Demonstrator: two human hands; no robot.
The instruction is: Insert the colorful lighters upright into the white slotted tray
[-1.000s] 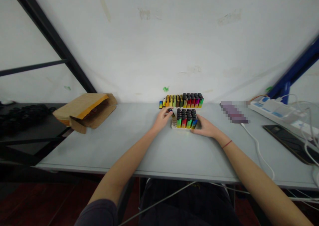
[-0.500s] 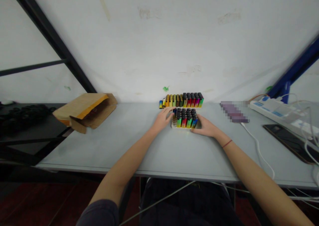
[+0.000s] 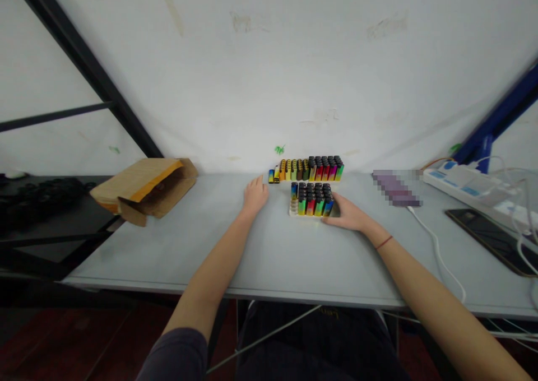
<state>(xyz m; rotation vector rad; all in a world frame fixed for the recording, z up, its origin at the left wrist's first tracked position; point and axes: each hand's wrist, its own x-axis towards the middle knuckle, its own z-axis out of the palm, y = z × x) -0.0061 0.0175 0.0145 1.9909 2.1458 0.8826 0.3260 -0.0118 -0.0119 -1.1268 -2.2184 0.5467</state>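
Several lighters (image 3: 315, 199) with black tops and multicoloured bodies stand upright in a pale tray (image 3: 293, 210). In the tray's left column a dark blue lighter (image 3: 294, 191) stands at the back, with bare slots in front of it. My right hand (image 3: 348, 213) grips the tray's right end, thumb along the front and fingers round the side. My left hand (image 3: 255, 196) rests on the table left of the tray, fingers stretched forward, nothing visible in them. Just beyond its fingertips are a blue-and-yellow lighter (image 3: 271, 176) and a yellow one (image 3: 276, 175).
Against the wall stands another block of lighters (image 3: 325, 169), beside upright yellow and dark pieces (image 3: 293, 170). An open cardboard box (image 3: 138, 185) lies left on the grey table (image 3: 202, 246). At right are a blurred-out phone (image 3: 395, 187), a dark phone (image 3: 490, 238) and a power strip (image 3: 471, 193) with cables.
My left hand has left the tray's left column and moved left, beside the loose lighters. The blue lighter at the column's back is now uncovered. My right hand stays on the tray.
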